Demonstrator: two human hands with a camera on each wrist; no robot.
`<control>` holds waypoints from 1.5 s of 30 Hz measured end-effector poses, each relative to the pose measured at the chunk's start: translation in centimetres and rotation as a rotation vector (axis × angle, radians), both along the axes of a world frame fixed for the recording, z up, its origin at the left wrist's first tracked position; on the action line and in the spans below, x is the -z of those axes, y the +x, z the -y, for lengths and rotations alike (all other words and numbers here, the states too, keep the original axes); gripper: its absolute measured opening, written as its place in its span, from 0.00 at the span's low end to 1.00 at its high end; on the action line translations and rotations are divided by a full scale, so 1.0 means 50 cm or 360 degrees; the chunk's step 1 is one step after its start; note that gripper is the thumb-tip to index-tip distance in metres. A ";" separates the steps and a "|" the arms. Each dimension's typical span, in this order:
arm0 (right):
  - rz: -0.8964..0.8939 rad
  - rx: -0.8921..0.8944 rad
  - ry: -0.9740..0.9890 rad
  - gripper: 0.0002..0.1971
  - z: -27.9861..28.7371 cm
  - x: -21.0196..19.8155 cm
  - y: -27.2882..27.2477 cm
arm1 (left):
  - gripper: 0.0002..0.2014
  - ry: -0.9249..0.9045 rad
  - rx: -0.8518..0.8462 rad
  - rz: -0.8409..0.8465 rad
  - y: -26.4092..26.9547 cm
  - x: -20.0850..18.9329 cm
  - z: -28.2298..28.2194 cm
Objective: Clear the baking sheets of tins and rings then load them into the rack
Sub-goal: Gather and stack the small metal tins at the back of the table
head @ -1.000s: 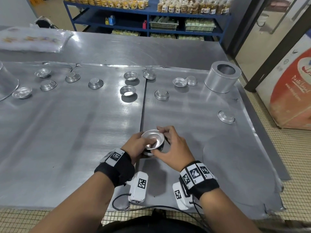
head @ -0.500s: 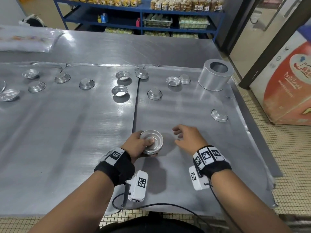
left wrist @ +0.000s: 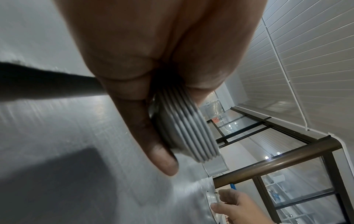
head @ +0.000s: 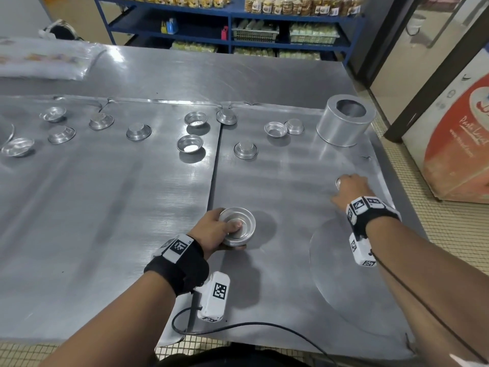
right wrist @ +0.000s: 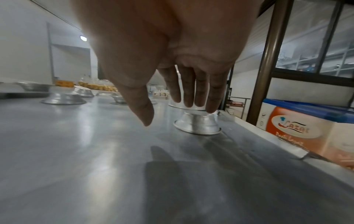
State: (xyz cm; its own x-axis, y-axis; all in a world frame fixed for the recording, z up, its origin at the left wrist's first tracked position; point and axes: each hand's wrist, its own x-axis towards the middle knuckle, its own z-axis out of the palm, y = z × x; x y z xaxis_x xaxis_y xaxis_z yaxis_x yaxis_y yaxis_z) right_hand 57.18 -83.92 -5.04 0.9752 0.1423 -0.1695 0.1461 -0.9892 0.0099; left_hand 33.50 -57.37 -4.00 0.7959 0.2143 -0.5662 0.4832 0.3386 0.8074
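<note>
My left hand grips a stack of several nested small tins just above the right baking sheet, near the seam with the left sheet. In the left wrist view the stack sits between thumb and fingers. My right hand reaches to the sheet's right edge. Its straight fingers touch the top of an upside-down tin, with the thumb apart from it. Several loose tins lie across the far part of both sheets. A tall metal ring stands at the far right.
Blue shelves with packed goods stand behind the steel table. A plastic-wrapped bundle lies at the far left. An orange box stands on the tiled floor just right of the table's edge. A large bowl's rim shows at the left border.
My right hand has let go of the stack and moved right and forward to the tin at the sheet's right edge. My left hand still holds the stack in the same place.
</note>
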 end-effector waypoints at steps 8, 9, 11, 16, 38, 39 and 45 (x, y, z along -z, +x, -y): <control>-0.0117 0.0194 -0.0072 0.23 0.009 -0.010 0.063 | 0.15 0.0004 0.0022 0.0005 0.004 0.000 -0.005; -0.0083 0.0216 -0.0066 0.21 0.014 -0.007 0.070 | 0.14 0.0005 0.0021 0.0007 0.003 0.001 -0.006; -0.0114 0.0217 -0.0016 0.10 0.018 -0.005 0.066 | 0.14 0.0012 0.0021 0.0001 -0.001 0.002 -0.009; 0.0012 0.0447 0.0197 0.24 0.018 0.015 0.060 | 0.14 0.0022 0.0019 -0.0013 -0.011 0.002 -0.017; 0.0483 -0.0217 0.1561 0.36 -0.158 -0.112 -0.250 | 0.14 0.0023 0.0029 -0.0025 -0.051 -0.008 -0.011; 0.0455 -0.0244 0.1650 0.36 -0.165 -0.111 -0.274 | 0.14 0.0020 0.0030 -0.0019 -0.053 -0.010 -0.010; 0.0238 -0.0398 0.1980 0.34 -0.188 -0.103 -0.407 | 0.22 -0.0107 0.0002 -0.0024 -0.060 -0.027 -0.002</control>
